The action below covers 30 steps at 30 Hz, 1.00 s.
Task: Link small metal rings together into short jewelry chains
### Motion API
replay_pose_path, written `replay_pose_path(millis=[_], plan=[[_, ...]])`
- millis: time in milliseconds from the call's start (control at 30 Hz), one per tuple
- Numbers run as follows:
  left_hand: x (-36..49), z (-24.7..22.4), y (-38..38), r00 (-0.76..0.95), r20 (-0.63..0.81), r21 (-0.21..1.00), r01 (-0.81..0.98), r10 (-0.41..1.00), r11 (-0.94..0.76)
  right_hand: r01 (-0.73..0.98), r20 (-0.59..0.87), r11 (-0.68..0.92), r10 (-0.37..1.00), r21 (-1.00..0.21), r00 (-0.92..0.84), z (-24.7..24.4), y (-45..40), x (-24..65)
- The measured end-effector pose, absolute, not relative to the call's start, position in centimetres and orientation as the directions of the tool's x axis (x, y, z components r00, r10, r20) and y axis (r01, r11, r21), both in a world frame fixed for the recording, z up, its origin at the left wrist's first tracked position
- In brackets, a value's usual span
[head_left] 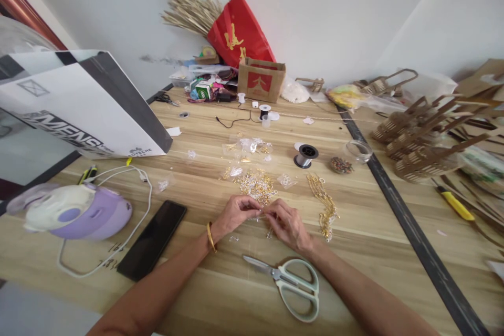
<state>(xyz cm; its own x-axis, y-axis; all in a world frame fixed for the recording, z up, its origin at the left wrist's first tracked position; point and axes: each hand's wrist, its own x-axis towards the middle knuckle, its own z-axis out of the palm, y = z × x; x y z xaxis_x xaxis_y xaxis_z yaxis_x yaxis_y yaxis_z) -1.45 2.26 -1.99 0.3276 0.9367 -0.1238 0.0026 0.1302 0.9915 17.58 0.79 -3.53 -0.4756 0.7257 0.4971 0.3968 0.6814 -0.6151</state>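
Note:
My left hand and my right hand meet fingertip to fingertip over the table, both closed in a pinch. Whatever is between the fingers is too small to name. Just beyond them lies a pile of gold and silver beads. A few silver bits rest beneath and beside the hands. Gold chains lie to the right of my right hand. Nearer to me, scissors with pale green handles lie on the wood, their blades pointing left below the hands.
At left are a black phone, a purple and white device with a white cable, and a large white bag. A wire spool and a glass jar stand beyond the chains. Small woven baskets crowd the right.

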Motion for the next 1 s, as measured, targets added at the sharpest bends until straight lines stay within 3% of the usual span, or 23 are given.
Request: replay_pose_path(millis=[1000], plan=[[-1.46, -1.85, 2.28, 0.316, -0.105, 0.994, 0.009, 0.943, 0.108, 0.421, 0.495, 0.689, 0.721, -0.590, -0.486, -3.48, 0.77, 17.42]])
